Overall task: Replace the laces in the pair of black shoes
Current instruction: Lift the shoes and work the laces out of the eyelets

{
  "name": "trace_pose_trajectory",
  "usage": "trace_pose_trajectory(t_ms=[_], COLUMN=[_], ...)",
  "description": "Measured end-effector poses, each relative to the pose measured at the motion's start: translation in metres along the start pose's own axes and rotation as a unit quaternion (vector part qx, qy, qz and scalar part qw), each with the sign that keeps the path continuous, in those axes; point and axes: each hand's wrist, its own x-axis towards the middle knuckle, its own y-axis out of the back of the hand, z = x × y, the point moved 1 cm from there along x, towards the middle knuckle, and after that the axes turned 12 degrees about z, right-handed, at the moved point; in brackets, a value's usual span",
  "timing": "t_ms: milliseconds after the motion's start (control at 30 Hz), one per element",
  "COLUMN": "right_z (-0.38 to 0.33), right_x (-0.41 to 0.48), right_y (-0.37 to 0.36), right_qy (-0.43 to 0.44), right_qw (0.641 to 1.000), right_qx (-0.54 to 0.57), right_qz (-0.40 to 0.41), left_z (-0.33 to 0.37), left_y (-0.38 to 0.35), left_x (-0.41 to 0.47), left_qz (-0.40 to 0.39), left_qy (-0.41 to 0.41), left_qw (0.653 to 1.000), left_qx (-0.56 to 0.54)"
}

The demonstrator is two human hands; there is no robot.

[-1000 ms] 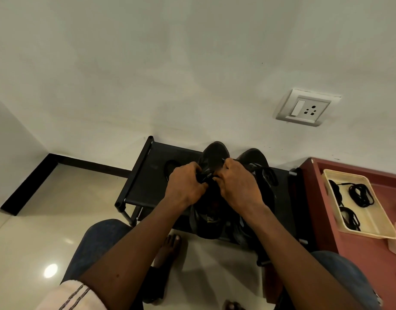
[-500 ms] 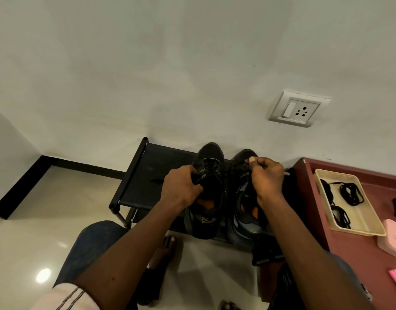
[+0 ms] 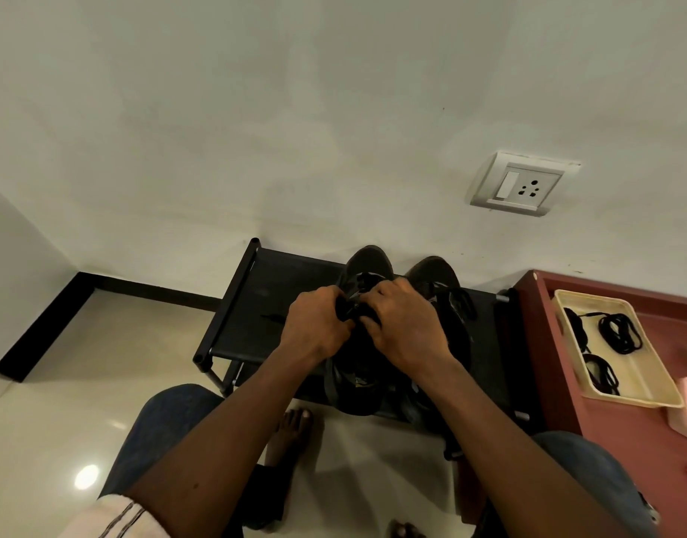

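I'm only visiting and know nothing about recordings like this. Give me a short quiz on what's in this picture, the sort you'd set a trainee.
1. True or false: the left hand and the right hand both grip at the lacing of the same shoe, the left shoe.
2. Where do the spare black laces lie?
A. on the floor
B. in the cream tray
C. hanging from the wall socket
3. Fill in: both shoes stand on a black ____ against the wall.

Key: 1 true; 2 B; 3 rack.
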Motion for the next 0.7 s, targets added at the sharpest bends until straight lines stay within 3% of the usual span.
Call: trace_pose_trajectory(t_ms=[267, 400, 500, 600, 667, 700], right_z=[-0.002, 0.010, 0.030, 0.053, 0.066, 0.072], right_x=[0.002, 0.000, 0.000, 0.002, 0.001, 0.001], right_y=[-0.001, 0.012, 0.023, 0.035, 0.042, 0.043], right_qy=[-0.045, -0.158, -0.285, -0.419, -0.466, -0.474], right_qw=[0.996, 0.978, 0.928, 0.834, 0.788, 0.784], right_qx=[-0.030, 0.044, 0.134, 0.222, 0.249, 0.250], right_qz=[0.065, 0.130, 0.198, 0.281, 0.316, 0.314], left_z=[-0.002, -0.004, -0.005, -0.007, -0.007, -0.007], left_y=[-0.001, -0.001, -0.001, -0.001, -0.002, -0.002], left_x=[-0.001, -0.001, -0.001, -0.001, -0.001, -0.001], left_qz=[0.007, 0.012, 0.015, 0.017, 0.020, 0.020], left_qy=[0.021, 0.031, 0.042, 0.051, 0.052, 0.051], left_qw=[1.000, 0.999, 0.999, 0.998, 0.998, 0.998], left_qx=[-0.007, -0.018, -0.024, -0.029, -0.033, -0.035])
